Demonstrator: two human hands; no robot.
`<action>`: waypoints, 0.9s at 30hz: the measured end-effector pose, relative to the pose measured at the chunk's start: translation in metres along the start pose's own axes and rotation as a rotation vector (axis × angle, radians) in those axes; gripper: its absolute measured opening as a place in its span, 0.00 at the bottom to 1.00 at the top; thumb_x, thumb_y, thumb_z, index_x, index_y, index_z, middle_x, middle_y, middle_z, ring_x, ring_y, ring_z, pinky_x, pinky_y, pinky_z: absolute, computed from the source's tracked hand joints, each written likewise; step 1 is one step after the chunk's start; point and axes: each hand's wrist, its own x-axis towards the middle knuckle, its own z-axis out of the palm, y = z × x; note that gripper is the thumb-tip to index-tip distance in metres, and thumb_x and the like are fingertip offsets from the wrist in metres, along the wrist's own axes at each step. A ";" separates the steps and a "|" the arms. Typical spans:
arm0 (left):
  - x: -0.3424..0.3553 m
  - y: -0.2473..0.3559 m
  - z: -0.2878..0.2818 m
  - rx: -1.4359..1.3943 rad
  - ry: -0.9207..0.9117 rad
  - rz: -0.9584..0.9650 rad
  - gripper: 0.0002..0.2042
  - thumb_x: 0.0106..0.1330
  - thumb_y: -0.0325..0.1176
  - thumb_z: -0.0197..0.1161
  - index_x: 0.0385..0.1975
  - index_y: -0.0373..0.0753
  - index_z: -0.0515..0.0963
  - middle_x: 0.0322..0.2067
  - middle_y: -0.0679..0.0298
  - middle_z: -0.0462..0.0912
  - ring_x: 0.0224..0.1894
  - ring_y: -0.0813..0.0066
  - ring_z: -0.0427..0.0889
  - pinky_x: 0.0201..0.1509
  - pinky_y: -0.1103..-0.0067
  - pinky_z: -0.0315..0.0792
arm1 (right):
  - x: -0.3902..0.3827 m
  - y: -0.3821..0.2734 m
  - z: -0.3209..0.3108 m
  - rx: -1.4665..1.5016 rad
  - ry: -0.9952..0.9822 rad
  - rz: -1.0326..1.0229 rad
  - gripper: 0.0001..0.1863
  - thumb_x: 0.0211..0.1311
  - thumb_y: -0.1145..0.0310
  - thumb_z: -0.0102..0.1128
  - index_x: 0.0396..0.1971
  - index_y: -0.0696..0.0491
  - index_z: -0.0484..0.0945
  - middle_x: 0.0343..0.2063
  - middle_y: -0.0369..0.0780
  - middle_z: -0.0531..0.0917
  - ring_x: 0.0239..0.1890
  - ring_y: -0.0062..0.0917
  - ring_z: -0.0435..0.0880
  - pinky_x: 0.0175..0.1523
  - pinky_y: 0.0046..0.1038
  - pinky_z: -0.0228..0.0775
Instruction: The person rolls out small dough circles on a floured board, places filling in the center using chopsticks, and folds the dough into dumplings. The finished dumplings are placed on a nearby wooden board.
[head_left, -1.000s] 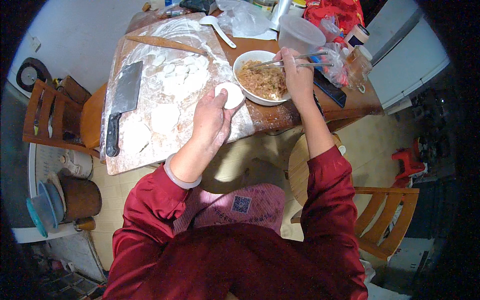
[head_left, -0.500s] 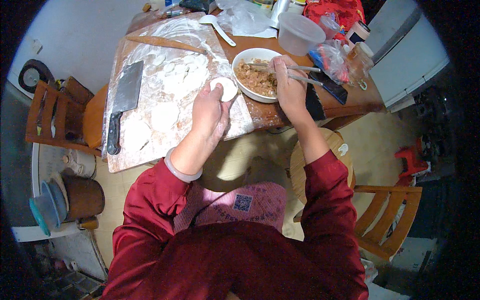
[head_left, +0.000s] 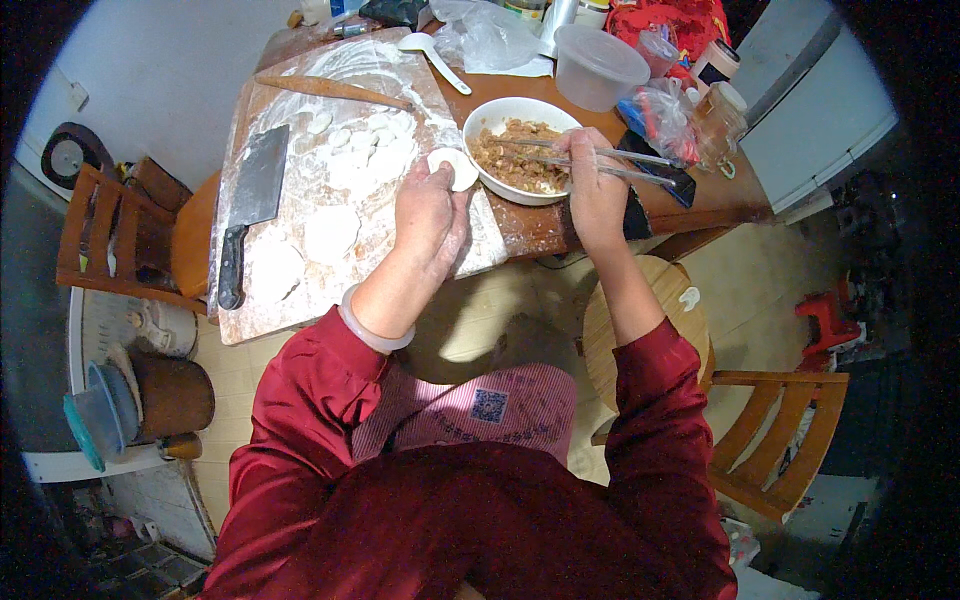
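My left hand (head_left: 430, 212) holds a round white dough wrapper (head_left: 456, 170) between thumb and fingers, close to the left rim of a white bowl (head_left: 537, 196). Brown minced filling (head_left: 515, 165) lies in the bowl. My right hand (head_left: 597, 192) is closed round a pair of metal chopsticks (head_left: 625, 165), whose tips reach into the filling. Beneath my left hand is a floured wooden board (head_left: 400, 258). Several flat dough rounds (head_left: 331, 232) and small dough pieces (head_left: 340, 137) lie on it in the flour.
A cleaver (head_left: 260, 178) and a wooden rolling pin (head_left: 333, 91) rest on the board. Behind the bowl stand a white spoon (head_left: 436, 60), a clear plastic tub (head_left: 598, 68) and a jar (head_left: 718, 115). A round stool (head_left: 640, 300) and a wooden chair (head_left: 780, 430) are at the right.
My right hand has shifted slightly right and nearer me, and the chopsticks now lie at a different slant in the filling. My left hand, still holding the wrapper, has moved very little.
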 end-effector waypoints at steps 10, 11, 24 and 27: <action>0.003 -0.003 0.000 -0.030 -0.076 0.042 0.14 0.74 0.26 0.46 0.56 0.30 0.67 0.46 0.56 0.77 0.44 0.69 0.79 0.50 0.76 0.78 | -0.020 -0.004 0.014 0.152 0.050 0.052 0.16 0.77 0.65 0.43 0.29 0.56 0.75 0.24 0.30 0.73 0.25 0.11 0.65 0.31 0.18 0.57; 0.003 -0.004 0.000 -0.057 -0.091 0.040 0.14 0.74 0.26 0.46 0.56 0.30 0.66 0.47 0.55 0.76 0.45 0.68 0.79 0.52 0.74 0.78 | -0.022 -0.006 0.014 0.171 0.078 0.057 0.16 0.77 0.65 0.43 0.29 0.56 0.75 0.24 0.29 0.72 0.25 0.10 0.65 0.30 0.18 0.56; 0.008 -0.004 -0.006 -0.078 0.035 -0.008 0.13 0.77 0.35 0.44 0.46 0.31 0.70 0.34 0.56 0.79 0.34 0.63 0.82 0.40 0.69 0.80 | -0.055 -0.033 0.022 -0.158 -0.200 -0.733 0.05 0.59 0.68 0.62 0.32 0.52 0.78 0.26 0.38 0.79 0.26 0.34 0.77 0.32 0.35 0.67; 0.014 -0.007 -0.011 -0.193 -0.069 -0.048 0.16 0.77 0.37 0.41 0.46 0.30 0.70 0.38 0.53 0.80 0.39 0.61 0.82 0.45 0.68 0.80 | -0.063 -0.036 0.027 -0.267 -0.259 -0.828 0.10 0.56 0.62 0.66 0.34 0.50 0.78 0.24 0.36 0.77 0.24 0.32 0.75 0.30 0.35 0.65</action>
